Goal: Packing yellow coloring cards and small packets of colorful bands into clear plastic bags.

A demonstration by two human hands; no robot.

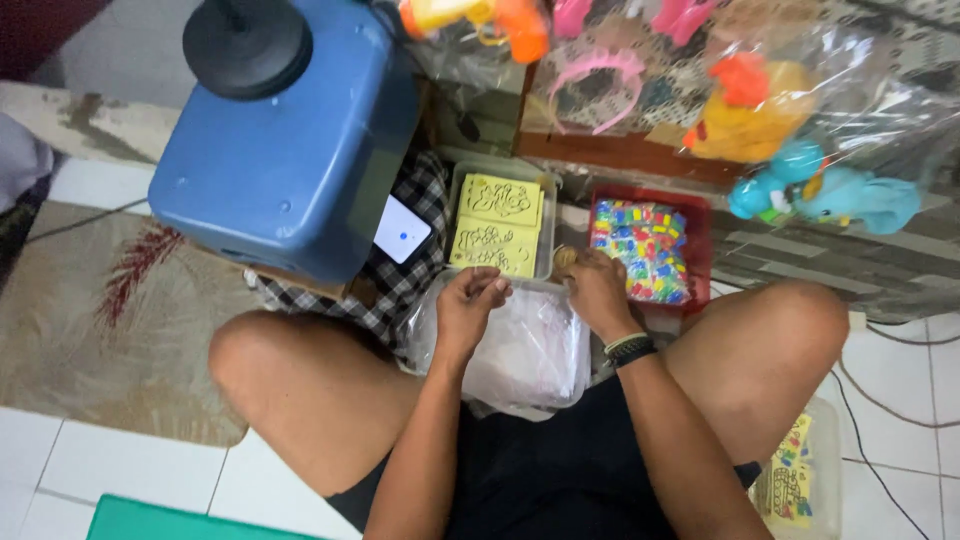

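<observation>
The left hand (470,300) rests curled, fingers together, on a clear plastic bag (535,350) in the lap. At its three o'clock, the right hand (597,290) pinches a small tan roll (565,258). A clear tray of yellow foam sheets (500,225) lies at twelve o'clock.

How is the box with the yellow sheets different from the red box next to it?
The clear tray holds flat yellow foam sheets, all one colour; the red tray holds a heap of small many-coloured pieces. The clear tray lies nearer the left hand; the red tray sits beside the right hand. Both are rectangular and rest on the floor.
</observation>
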